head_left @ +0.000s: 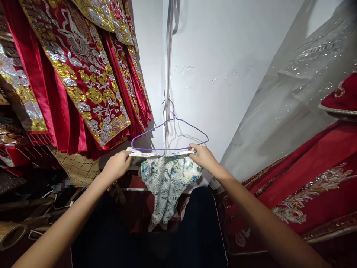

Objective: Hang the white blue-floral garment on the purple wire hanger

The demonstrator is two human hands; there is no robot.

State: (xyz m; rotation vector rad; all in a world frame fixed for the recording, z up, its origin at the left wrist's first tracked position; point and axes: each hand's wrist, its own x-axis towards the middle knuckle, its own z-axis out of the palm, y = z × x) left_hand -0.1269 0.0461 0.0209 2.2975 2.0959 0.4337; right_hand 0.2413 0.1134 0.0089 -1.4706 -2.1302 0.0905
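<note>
Nearest you, well below the purple hanger [161, 149], your legs in dark trousers [196, 223] with thin pale piping stand either side of the space where the garment [166, 182] hangs. Both your hands are closed on that garment: your left hand [117, 163] pinches its white top edge just below the left end of the hanger, and your right hand [204, 156] grips the same edge near the hanger's right end, its fingertips overlapping the lower bar; whether they also press on the bar, you cannot tell from here. The garment, pale with a blue-green and yellow pattern and a crinkled texture, lies directly under the hanger, its edge stretched between your hands and its body narrowing to a loose tip. Low and far to the left of the hanger is a bamboo tube [12, 234], with gold netted cloth [76, 167] between the two. Up and left of the hanger hang red costumes [95, 85] embroidered in gold and silver; to its right are a red beaded garment [315, 186] and sheer sequinned fabric [279, 104]. Behind the hanger, a vertical white strip [168, 48] runs up along the white wall [217, 48].
</note>
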